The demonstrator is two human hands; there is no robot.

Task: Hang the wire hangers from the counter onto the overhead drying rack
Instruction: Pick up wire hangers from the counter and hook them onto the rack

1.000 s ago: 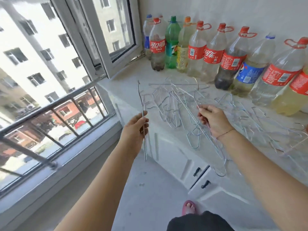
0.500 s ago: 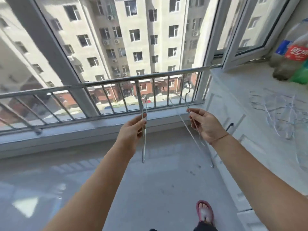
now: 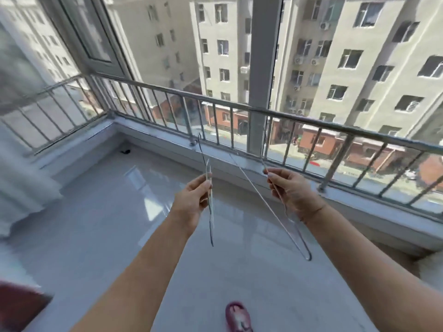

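— Anything in the left hand point(image 3: 191, 202)?
— Yes. Pinches the left hanger point(image 3: 211, 224) between thumb and curled fingers point(image 3: 200, 188), about halfway along the wire. Seen edge-on, close to upright, hook at the top, above the floor point(image 3: 119, 212).
— And in the right hand point(image 3: 291, 192)?
— Grips the right hanger point(image 3: 284, 226) just under its hook, fingers point(image 3: 278, 180) curled round the wire. Slants down and to the right, bottom bend lowest, touching nothing but the hand.
— Same hold as half a second ago?
— Same on both sides, at much the same height and spacing, well apart from each other.
— Then what differs?
— The outlook. Swings further left: no more table at the right edge, no more bottles, no more pile of hangers on it. Faces the railing point(image 3: 311, 118) and the window post point(image 3: 263, 68) now, with the balcony corner newly in sight at the left and apartment blocks point(image 3: 359, 56) across the street beyond the glass.
— And lower down?
— A pink slipper point(image 3: 238, 317) at the bottom edge, nearer the middle than before.
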